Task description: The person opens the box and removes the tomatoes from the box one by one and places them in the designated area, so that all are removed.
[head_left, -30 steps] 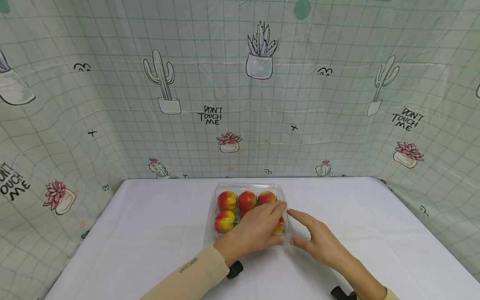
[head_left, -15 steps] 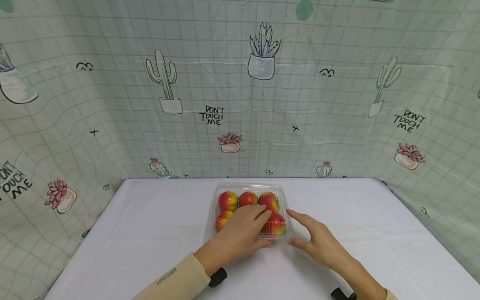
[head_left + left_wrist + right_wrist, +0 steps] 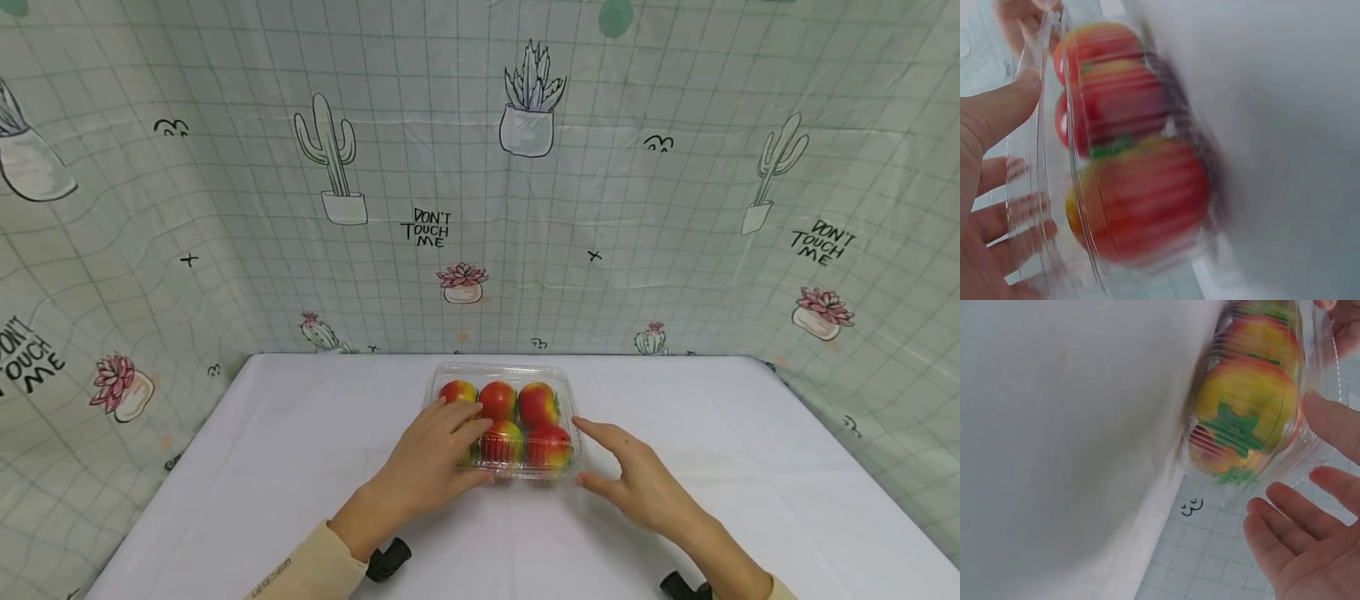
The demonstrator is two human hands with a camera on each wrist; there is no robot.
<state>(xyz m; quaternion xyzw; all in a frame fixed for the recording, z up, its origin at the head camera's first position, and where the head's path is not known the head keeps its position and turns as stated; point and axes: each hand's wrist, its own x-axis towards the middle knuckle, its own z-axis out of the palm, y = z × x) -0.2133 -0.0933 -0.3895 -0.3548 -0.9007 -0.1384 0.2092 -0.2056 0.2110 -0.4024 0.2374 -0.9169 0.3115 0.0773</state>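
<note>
A clear plastic clamshell box (image 3: 517,476) with a ribbed front, its lid down, stands on the white table. Inside are several round red-and-yellow fruits (image 3: 538,405) with green leafy caps, which show best in the right wrist view (image 3: 1235,428). My left hand (image 3: 423,458) lies over the box's front left corner, fingers stretched across the lid and thumb at the front rim; it hides part of the left fruits. At the right side my right hand (image 3: 637,479) keeps thumb and fingers spread, fingertips right at the box's edge.
White cloth (image 3: 300,467) covers the table. Behind it and at both sides hangs a grid-patterned curtain (image 3: 480,175) printed with cacti and lettering. Black straps with small mounts (image 3: 388,560) sit at both wrists.
My left hand has slid leftward along the front of the box, from its right side to its left corner, uncovering the right-hand fruits. The right hand and the box stay nearly in place.
</note>
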